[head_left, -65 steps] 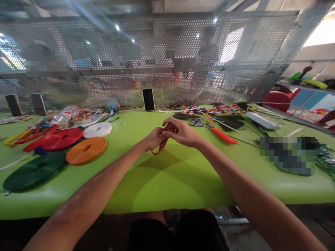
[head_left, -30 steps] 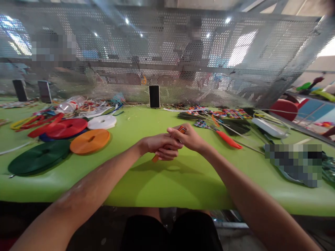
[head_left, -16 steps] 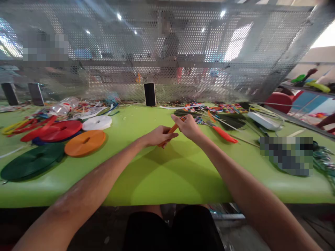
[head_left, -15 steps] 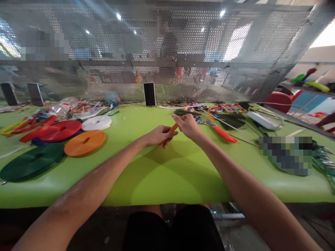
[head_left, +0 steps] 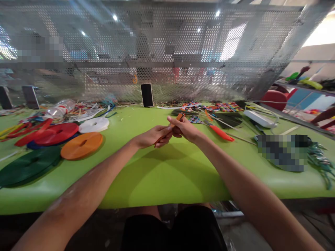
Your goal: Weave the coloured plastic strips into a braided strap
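Orange narrow flat strip (head_left: 180, 116) – pinched between both hands, slanting, just above the middle of the glossy lime-green worktop (head_left: 167, 184). Upper end shows beside the right thumb; most of the length is hidden by fingers. Left hand (head_left: 157, 135) clamps its lower part, right hand (head_left: 185, 129) its upper part; the two hands touch. Shadow falls beneath them.

Left side: flat orange ribbon coil (head_left: 91, 142) nearest the left forearm, with a large dark-green ribbon coil (head_left: 18, 169) just beside it. Behind these – a red ribbon coil (head_left: 64, 131) and a smaller white ribbon coil (head_left: 90, 125), both lying flat.

Right side: tool with a red-orange handle (head_left: 221, 133) lies near the right forearm. Black-faced upright rectangular slab (head_left: 147, 96) stands behind the hands, before a grey perforated metal screen (head_left: 170, 48).
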The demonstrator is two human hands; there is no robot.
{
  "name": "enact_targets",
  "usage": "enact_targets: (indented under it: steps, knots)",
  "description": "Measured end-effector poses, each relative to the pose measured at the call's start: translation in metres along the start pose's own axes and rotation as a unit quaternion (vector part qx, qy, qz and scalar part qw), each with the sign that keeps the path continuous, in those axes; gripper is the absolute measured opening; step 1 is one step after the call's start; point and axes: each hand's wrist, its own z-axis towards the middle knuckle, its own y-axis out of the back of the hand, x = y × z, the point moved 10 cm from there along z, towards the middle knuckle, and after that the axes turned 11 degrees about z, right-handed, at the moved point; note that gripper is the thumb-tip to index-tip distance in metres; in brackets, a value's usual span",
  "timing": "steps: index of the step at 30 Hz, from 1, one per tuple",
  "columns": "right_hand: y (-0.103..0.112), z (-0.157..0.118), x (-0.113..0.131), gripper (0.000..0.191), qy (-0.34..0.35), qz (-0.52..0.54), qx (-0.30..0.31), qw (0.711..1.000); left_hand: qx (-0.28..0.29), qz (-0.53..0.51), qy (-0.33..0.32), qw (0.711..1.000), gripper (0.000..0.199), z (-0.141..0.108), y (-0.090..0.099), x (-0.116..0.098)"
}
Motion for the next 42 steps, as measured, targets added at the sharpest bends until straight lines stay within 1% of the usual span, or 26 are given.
enact_targets:
  steps: [3, 6, 10, 14, 16, 18, 21, 25, 28, 31, 34, 38, 42]
  knots:
    - [-0.001, 0.001, -0.006, 0.061, -0.009, -0.066, 0.003, 0.998, 0.016, 0.015, 0.001, 1.0, 0.045, 0.0, -0.002, -0.001]
    - [0.002, 0.003, -0.005, 0.061, 0.008, -0.13, -0.011, 0.991, 0.014, 0.035, 0.009, 0.999, 0.046, 0.0, -0.001, 0.003]
    - [0.011, 0.007, 0.001, 0.059, 0.031, -0.188, -0.041, 0.981, -0.043, 0.058, 0.011, 0.997, 0.044, 0.004, 0.01, 0.01]
    - [0.036, 0.009, 0.007, 0.051, 0.042, -0.247, -0.116, 0.961, -0.086, 0.057, 0.04, 0.994, 0.047, 0.007, 0.019, 0.022]
    - [0.046, 0.011, 0.006, 0.048, 0.042, -0.243, -0.134, 0.96, -0.098, 0.042, 0.052, 0.993, 0.047, 0.007, 0.022, 0.026]
    - [0.049, 0.014, 0.002, 0.046, 0.039, -0.225, -0.131, 0.965, -0.103, 0.025, 0.052, 0.993, 0.045, 0.006, 0.022, 0.026]
    - [0.046, 0.015, 0.001, 0.046, 0.051, -0.207, -0.12, 0.97, -0.11, 0.012, 0.045, 0.993, 0.044, 0.006, 0.023, 0.025]
    - [0.035, 0.011, 0.005, 0.053, 0.07, -0.173, -0.096, 0.978, -0.117, -0.013, 0.029, 0.993, 0.043, 0.006, 0.023, 0.024]
    - [0.023, 0.008, -0.002, 0.056, 0.04, -0.137, -0.062, 0.988, -0.119, -0.036, 0.018, 0.992, 0.043, 0.007, 0.024, 0.023]
    - [0.011, 0.007, -0.012, 0.057, 0.006, -0.142, -0.03, 0.989, -0.103, -0.04, 0.022, 0.994, 0.044, 0.008, 0.023, 0.025]
    - [0.011, 0.009, -0.016, 0.058, 0.006, -0.151, -0.043, 0.988, -0.093, -0.04, 0.023, 0.995, 0.042, 0.009, 0.023, 0.026]
    - [0.013, 0.012, -0.016, 0.057, 0.021, -0.158, -0.054, 0.986, -0.106, -0.024, 0.016, 0.994, 0.042, 0.01, 0.023, 0.028]
    - [0.014, 0.012, -0.017, 0.056, 0.018, -0.164, -0.053, 0.985, -0.118, 0.005, 0.014, 0.993, 0.045, 0.01, 0.024, 0.031]
